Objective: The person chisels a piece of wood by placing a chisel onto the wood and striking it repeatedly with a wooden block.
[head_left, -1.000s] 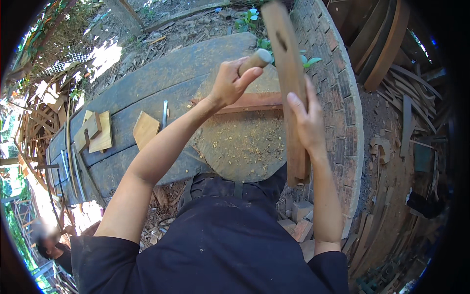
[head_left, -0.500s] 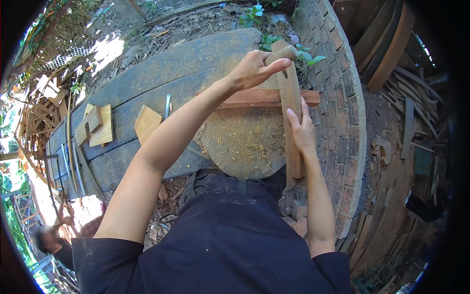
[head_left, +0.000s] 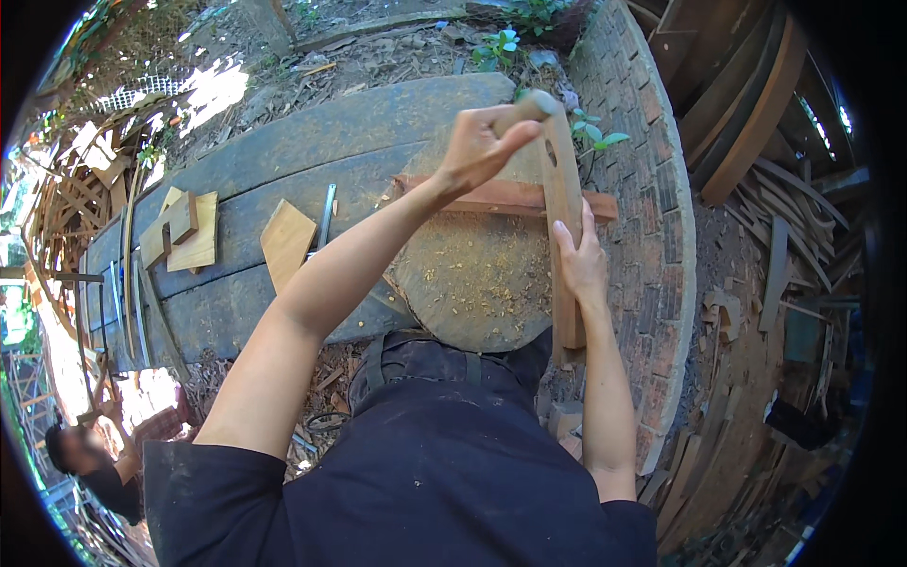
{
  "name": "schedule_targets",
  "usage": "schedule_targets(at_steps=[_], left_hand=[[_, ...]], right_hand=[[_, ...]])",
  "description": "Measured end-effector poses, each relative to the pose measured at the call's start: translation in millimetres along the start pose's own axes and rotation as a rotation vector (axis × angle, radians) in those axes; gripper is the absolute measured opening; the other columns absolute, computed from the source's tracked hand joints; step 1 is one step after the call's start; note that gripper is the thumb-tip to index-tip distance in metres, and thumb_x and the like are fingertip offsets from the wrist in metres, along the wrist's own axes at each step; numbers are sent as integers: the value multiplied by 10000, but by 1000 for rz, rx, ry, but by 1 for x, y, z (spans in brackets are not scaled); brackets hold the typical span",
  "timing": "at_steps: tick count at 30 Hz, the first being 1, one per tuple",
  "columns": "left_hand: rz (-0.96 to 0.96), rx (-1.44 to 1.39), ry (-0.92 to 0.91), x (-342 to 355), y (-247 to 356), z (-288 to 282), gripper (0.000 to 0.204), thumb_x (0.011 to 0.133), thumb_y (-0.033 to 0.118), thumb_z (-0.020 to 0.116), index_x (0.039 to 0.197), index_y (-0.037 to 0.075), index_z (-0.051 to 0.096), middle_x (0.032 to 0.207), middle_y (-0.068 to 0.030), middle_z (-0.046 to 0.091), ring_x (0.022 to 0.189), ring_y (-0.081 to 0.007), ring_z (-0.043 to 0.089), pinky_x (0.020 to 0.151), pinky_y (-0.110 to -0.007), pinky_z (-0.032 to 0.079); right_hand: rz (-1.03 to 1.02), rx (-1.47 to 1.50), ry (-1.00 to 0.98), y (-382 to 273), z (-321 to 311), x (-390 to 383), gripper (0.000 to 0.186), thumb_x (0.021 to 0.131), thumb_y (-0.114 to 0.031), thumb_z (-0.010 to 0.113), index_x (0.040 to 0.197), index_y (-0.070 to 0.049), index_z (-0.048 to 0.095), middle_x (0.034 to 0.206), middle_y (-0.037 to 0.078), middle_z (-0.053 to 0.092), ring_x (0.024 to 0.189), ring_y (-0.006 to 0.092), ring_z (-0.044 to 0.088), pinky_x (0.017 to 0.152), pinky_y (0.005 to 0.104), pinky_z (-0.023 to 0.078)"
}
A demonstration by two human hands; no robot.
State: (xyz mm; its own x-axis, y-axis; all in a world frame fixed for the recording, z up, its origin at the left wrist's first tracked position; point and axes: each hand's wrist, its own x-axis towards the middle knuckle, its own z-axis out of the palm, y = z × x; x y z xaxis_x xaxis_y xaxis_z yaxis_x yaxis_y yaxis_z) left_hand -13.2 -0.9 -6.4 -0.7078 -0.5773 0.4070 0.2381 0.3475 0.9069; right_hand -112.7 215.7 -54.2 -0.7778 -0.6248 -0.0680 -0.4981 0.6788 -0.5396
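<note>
A thick round wooden bar [head_left: 527,110] with a pale end is gripped in my left hand [head_left: 475,149], the thumb lying along it. The bar is slightly blurred and meets or overlaps the far end of a long squared wooden beam [head_left: 564,203]; whether it touches cannot be made out. A dark oval slot shows in the beam just below. My right hand [head_left: 584,263] clasps the beam's right side about midway, thumb on top. Under the beam, crosswise, lies a reddish wooden batten [head_left: 501,197] on a round wooden block [head_left: 472,283] strewn with shavings.
A dark plank bench [head_left: 236,227] stretches left, bearing a notched wood piece [head_left: 170,230], a pale angular board [head_left: 286,241], a blue-grey narrow tool [head_left: 328,213] and long thin strips. A brick wall [head_left: 642,208] runs along the right. Another person [head_left: 94,463] sits at the lower left.
The view has shifted a little. My left hand and the round bar have moved slightly left relative to the beam. The beam's far end leans a bit more to the left; my right hand keeps its grip.
</note>
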Motion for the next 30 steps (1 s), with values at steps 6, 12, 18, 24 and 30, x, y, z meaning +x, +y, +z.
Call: schedule_targets(at_steps=[6, 12, 18, 24, 30], left_hand=[[50, -160, 241, -32, -3, -19, 575, 860, 592, 626, 809, 22, 674, 620, 28, 551, 559, -71, 496, 473, -260, 362], [143, 15, -154, -14, 10, 13, 546, 833, 541, 690, 914, 3, 732, 690, -74, 668, 585, -143, 592, 532, -322, 471], [92, 147, -470, -20, 15, 30, 625, 789, 569, 719, 868, -50, 709, 652, -157, 649, 610, -201, 648, 556, -356, 499], [-84, 156, -441, 11, 2, 16, 505, 857, 532, 656, 715, 47, 651, 595, 13, 544, 548, -74, 493, 474, -263, 382], [-203, -50, 287, 43, -22, -13, 639, 825, 690, 605, 599, 94, 564, 538, 23, 495, 472, -77, 448, 410, -287, 318]], right_hand=[[57, -74, -13, -12, -1, 11, 717, 909, -511, 504, 1519, -263, 220, 993, 327, 657, 976, 502, 625, 854, 554, 488], [8, -182, -12, -14, -2, 6, 705, 916, -505, 510, 1512, -258, 227, 925, 314, 668, 907, 502, 641, 809, 567, 499], [57, -157, 12, -11, 1, -11, 711, 915, -509, 512, 1511, -255, 219, 888, 312, 668, 891, 509, 639, 788, 584, 496], [6, -286, 12, -18, -2, -4, 710, 912, -519, 513, 1510, -271, 220, 910, 305, 673, 887, 506, 645, 790, 571, 508], [47, -289, -29, -17, -6, 1, 707, 910, -509, 526, 1508, -295, 216, 923, 305, 674, 907, 493, 652, 796, 568, 513]])
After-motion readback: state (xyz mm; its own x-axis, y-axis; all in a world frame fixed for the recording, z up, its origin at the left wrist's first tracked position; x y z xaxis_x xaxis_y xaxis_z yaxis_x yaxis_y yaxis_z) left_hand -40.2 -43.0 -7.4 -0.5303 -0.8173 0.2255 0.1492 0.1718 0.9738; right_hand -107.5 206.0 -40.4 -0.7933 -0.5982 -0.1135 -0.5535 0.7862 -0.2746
